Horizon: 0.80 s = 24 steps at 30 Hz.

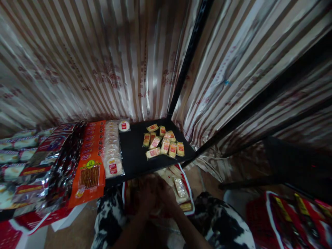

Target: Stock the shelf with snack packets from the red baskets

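Both my hands reach down into a red basket with a white rim, below the front edge of a black shelf. My left hand and my right hand are close together over the packets inside. Their fingers are dark and blurred, so what they grip, if anything, is not visible. Right of my right hand lies a pale wrapped snack packet among others. On the shelf above, several small yellow wrapped snacks lie in a loose pile.
A row of round white wrapped crackers, orange snack bags and dark shiny bags fill the shelf's left. Black posts stand before striped sheeting. Another red basket with red packs is at right.
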Each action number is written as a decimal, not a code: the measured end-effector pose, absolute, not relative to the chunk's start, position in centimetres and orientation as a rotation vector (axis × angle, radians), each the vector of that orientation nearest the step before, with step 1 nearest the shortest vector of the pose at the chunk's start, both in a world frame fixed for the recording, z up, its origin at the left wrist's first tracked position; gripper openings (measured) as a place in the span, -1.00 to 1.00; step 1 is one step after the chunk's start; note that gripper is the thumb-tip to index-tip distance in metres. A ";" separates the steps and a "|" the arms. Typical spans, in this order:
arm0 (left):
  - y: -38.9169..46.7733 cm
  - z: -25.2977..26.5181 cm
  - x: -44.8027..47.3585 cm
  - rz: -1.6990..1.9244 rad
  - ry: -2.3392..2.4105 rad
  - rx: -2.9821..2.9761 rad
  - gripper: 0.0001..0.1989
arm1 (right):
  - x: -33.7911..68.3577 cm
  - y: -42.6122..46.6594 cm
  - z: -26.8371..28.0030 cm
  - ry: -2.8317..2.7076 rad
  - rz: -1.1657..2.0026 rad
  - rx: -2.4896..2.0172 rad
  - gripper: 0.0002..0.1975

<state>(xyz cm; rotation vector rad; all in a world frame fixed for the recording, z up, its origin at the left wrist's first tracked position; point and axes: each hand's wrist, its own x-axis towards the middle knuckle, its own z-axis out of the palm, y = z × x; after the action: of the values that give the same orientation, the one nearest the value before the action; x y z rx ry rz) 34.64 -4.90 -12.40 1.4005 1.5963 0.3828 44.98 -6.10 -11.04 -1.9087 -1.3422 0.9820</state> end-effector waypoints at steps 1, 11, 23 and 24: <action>-4.9 -12.4 34.7 0.350 1.594 1.434 -0.47 | 44.8 -6.0 -11.3 -1.322 0.986 -1.935 -0.57; -5.4 -10.2 33.2 0.470 1.673 1.234 -0.59 | 43.7 -6.4 -11.8 -1.243 1.097 -1.711 -0.70; -6.9 -4.7 31.3 1.114 1.237 0.557 -0.66 | 45.1 -7.4 -5.1 -1.040 1.313 -1.485 -0.52; -6.8 -4.3 31.3 1.122 1.181 0.546 -0.64 | 45.0 -7.5 -4.6 -1.042 1.355 -1.460 -0.54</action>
<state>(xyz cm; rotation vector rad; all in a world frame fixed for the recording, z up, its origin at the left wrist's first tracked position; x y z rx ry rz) 31.33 -6.83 -4.32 0.5463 1.1814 1.1220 44.96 -7.45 -4.58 -1.4598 -1.0422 1.3551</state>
